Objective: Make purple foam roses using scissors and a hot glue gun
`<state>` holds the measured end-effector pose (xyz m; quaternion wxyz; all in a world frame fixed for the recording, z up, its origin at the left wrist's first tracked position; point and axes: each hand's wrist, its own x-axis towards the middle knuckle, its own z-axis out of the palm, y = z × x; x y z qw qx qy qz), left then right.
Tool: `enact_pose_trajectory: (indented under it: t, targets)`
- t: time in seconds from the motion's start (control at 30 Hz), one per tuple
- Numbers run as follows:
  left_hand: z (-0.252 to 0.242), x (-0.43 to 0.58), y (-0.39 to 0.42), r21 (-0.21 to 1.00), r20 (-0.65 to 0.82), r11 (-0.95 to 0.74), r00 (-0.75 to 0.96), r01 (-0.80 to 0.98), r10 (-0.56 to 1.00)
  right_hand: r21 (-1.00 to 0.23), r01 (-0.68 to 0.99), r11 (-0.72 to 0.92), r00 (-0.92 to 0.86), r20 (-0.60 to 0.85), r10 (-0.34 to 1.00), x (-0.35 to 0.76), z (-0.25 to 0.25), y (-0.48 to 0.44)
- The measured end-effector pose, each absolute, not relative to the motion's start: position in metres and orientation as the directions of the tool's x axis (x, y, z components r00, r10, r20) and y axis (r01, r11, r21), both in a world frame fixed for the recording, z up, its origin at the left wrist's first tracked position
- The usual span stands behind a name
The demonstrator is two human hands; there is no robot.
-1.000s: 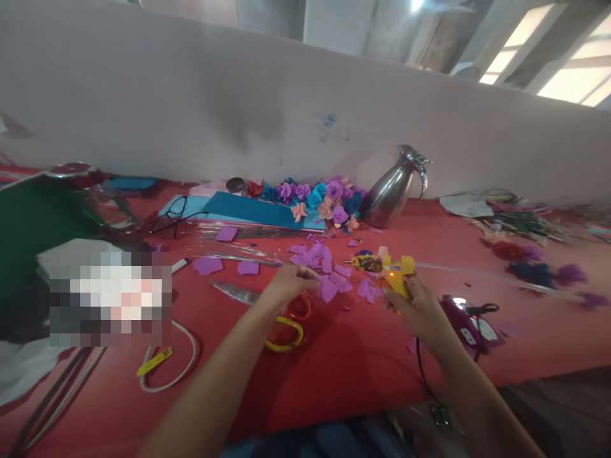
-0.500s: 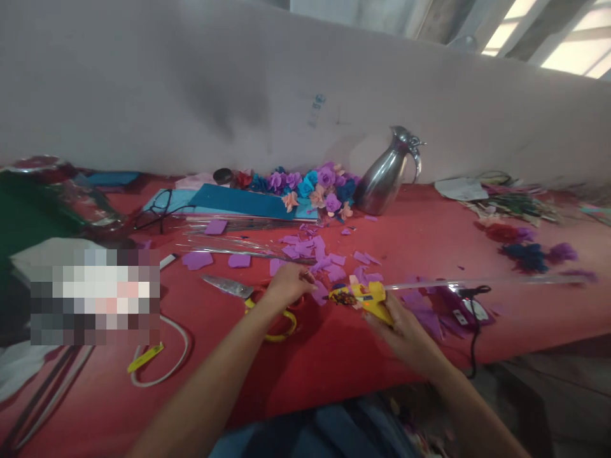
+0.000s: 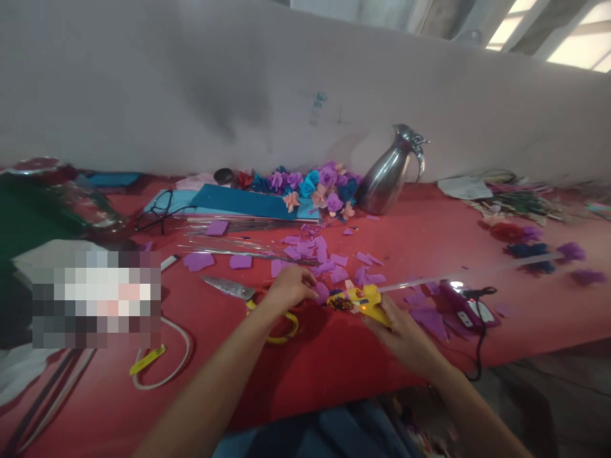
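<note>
My right hand (image 3: pixel 398 324) is closed around the handle of a yellow glue gun (image 3: pixel 370 302), with a long clear glue stick (image 3: pixel 420 280) sticking out of its back. The gun's nozzle end points left, close by a small purple paper piece (image 3: pixel 321 292). That piece is pinched in the fingertips of my left hand (image 3: pixel 293 286). Beneath my left wrist lie large scissors (image 3: pixel 229 287) with yellow and orange handles, partly hidden by the arm. Cut purple paper pieces (image 3: pixel 305 248) are scattered just beyond both hands.
Paper flowers (image 3: pixel 327 184) lie in a pile by a steel jug (image 3: pixel 389 175) at the back. Left of them are blue sheets (image 3: pixel 243 202) and thin wires (image 3: pixel 229 245). A purple corded device (image 3: pixel 470 308) sits at right. A white cord (image 3: pixel 186 356) loops at left.
The glue gun has tilted, its glue stick now sloping up to the right. My left hand holds the purple piece close to the nozzle end. Little else differs.
</note>
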<state>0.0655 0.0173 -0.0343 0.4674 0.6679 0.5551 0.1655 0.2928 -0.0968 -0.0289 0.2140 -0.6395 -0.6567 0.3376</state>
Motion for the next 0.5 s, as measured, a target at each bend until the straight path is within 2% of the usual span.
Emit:
enact_pose_trajectory:
  t: [0.5]
  targets:
    - [-0.0305,0.0664,0.0171,0.803,-0.296,0.040,0.340,0.595,0.892,-0.685,0.726,-0.055,-0.061,-0.143,0.988,0.2988,-0.0232,-0.0864]
